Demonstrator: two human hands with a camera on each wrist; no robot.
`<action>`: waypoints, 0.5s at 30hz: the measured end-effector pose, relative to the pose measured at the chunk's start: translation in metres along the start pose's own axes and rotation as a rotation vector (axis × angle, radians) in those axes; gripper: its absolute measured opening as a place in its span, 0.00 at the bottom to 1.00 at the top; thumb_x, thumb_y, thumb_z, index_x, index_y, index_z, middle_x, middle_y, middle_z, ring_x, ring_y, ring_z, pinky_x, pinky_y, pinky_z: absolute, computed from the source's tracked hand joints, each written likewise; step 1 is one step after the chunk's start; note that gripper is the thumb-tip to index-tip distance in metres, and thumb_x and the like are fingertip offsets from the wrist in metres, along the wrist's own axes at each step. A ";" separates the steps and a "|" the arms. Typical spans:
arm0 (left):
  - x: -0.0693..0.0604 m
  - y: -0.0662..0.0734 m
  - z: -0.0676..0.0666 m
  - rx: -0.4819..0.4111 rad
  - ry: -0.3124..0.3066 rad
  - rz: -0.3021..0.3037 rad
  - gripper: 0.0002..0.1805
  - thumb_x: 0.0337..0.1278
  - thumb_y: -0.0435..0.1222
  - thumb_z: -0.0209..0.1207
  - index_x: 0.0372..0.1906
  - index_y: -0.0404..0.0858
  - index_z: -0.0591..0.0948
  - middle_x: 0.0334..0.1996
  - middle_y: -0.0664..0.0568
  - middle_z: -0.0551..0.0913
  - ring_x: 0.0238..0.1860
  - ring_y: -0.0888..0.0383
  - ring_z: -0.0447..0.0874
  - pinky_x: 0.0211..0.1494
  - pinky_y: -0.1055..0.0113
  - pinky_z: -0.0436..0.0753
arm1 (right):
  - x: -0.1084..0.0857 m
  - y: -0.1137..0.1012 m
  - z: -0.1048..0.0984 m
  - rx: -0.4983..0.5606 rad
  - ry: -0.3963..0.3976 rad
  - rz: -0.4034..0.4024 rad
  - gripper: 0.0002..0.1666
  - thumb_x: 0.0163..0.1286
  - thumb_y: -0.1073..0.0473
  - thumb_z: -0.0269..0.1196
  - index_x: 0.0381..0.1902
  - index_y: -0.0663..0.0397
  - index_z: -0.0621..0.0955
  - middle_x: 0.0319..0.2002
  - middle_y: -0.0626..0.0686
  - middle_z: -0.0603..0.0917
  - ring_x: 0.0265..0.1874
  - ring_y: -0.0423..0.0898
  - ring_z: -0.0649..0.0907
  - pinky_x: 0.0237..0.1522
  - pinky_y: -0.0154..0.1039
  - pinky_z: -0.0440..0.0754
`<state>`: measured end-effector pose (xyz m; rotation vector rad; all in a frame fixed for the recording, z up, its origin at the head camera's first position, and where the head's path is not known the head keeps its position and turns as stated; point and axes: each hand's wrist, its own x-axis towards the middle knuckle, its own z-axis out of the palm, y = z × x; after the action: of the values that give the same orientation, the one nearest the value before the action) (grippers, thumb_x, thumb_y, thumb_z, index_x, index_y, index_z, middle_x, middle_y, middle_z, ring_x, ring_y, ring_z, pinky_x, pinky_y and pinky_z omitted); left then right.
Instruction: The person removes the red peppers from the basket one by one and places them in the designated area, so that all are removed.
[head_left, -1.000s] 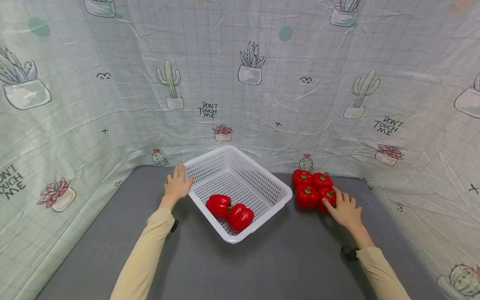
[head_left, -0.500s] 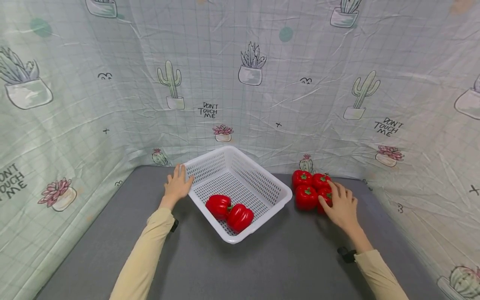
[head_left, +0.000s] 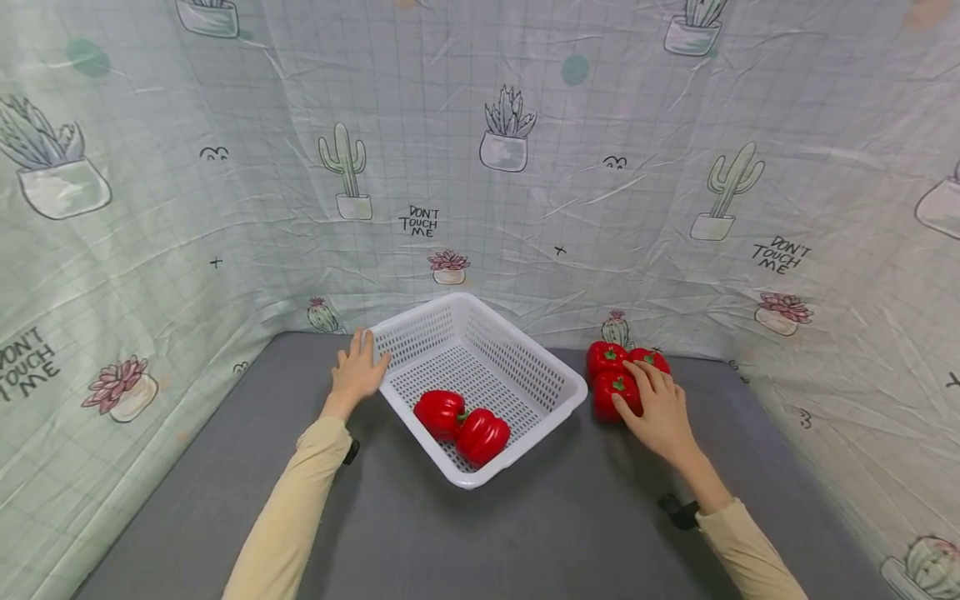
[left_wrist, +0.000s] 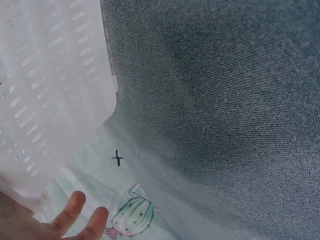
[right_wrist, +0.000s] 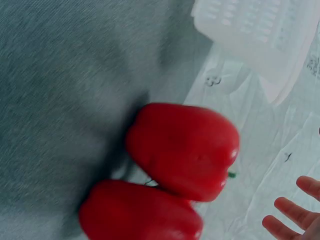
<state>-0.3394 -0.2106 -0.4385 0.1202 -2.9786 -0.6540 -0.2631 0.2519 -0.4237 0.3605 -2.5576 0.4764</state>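
Note:
My left hand [head_left: 356, 372] rests at the left corner of a white plastic basket [head_left: 521, 354], fingers spread. In the left wrist view its fingers [left_wrist: 70, 210] extend past the basket wall. Two red bell peppers [head_left: 482, 437] lie on their sides inside the basket. To the right, several more red bell peppers stand close together, stems up. Over the front ones hovers my right hand [head_left: 662, 417], covering one and partly overlapping the front-left pepper [head_left: 617, 398]. The right wrist view shows a pepper [right_wrist: 182, 150] beneath, apart from the extended fingers [right_wrist: 290, 212].
A grey cloth-covered table [head_left: 525, 533] carries everything. Behind and at both sides hangs a pale curtain [head_left: 480, 217] printed with potted cacti, close to the peppers and the basket's back corner.
My right hand has moved left over the pepper group, from the front-right pepper toward the front-left one. The left hand, basket and peppers have stayed put.

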 end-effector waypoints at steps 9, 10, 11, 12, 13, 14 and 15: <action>-0.001 0.002 -0.001 -0.007 0.002 0.000 0.37 0.63 0.50 0.37 0.69 0.33 0.42 0.70 0.39 0.38 0.65 0.28 0.41 0.57 0.31 0.53 | 0.001 -0.024 0.001 0.047 -0.057 -0.091 0.38 0.51 0.53 0.65 0.59 0.54 0.67 0.59 0.61 0.65 0.56 0.58 0.64 0.52 0.65 0.58; -0.001 0.002 -0.001 -0.008 0.002 0.000 0.37 0.63 0.50 0.36 0.69 0.33 0.42 0.70 0.39 0.38 0.65 0.28 0.41 0.57 0.31 0.53 | 0.001 -0.028 0.002 0.047 -0.059 -0.106 0.38 0.51 0.52 0.66 0.59 0.54 0.67 0.59 0.60 0.66 0.56 0.57 0.64 0.52 0.64 0.59; -0.001 0.002 -0.001 -0.007 0.003 0.000 0.37 0.63 0.50 0.36 0.69 0.33 0.42 0.70 0.39 0.38 0.65 0.28 0.41 0.57 0.31 0.53 | 0.001 -0.031 0.002 0.051 -0.061 -0.118 0.38 0.50 0.52 0.66 0.59 0.53 0.67 0.59 0.60 0.66 0.56 0.57 0.64 0.52 0.63 0.60; -0.001 0.002 -0.001 -0.008 0.003 0.000 0.37 0.64 0.50 0.36 0.69 0.33 0.42 0.70 0.39 0.38 0.65 0.28 0.41 0.57 0.31 0.53 | 0.001 -0.034 0.003 0.054 -0.062 -0.131 0.38 0.50 0.51 0.66 0.59 0.53 0.67 0.59 0.60 0.66 0.55 0.56 0.64 0.52 0.62 0.61; -0.001 0.002 -0.001 -0.008 0.004 0.000 0.37 0.64 0.50 0.36 0.69 0.33 0.42 0.70 0.39 0.38 0.65 0.29 0.41 0.57 0.31 0.53 | 0.001 -0.037 0.003 0.053 -0.062 -0.143 0.38 0.50 0.51 0.66 0.59 0.53 0.68 0.59 0.59 0.66 0.55 0.56 0.65 0.52 0.62 0.61; -0.001 0.002 -0.001 -0.009 0.003 0.000 0.37 0.64 0.50 0.36 0.69 0.33 0.42 0.70 0.39 0.38 0.65 0.28 0.41 0.57 0.31 0.53 | 0.001 -0.040 0.004 0.055 -0.063 -0.153 0.38 0.50 0.51 0.66 0.59 0.53 0.68 0.59 0.59 0.66 0.55 0.56 0.65 0.52 0.61 0.61; -0.001 0.002 0.000 -0.009 0.004 0.000 0.37 0.64 0.50 0.36 0.69 0.33 0.42 0.70 0.39 0.38 0.65 0.28 0.41 0.57 0.31 0.53 | 0.001 -0.043 0.005 0.060 -0.066 -0.161 0.38 0.51 0.50 0.65 0.59 0.52 0.68 0.59 0.58 0.66 0.56 0.55 0.65 0.53 0.61 0.61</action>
<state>-0.3389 -0.2089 -0.4373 0.1212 -2.9718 -0.6664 -0.2517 0.2104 -0.4158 0.6076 -2.5553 0.4886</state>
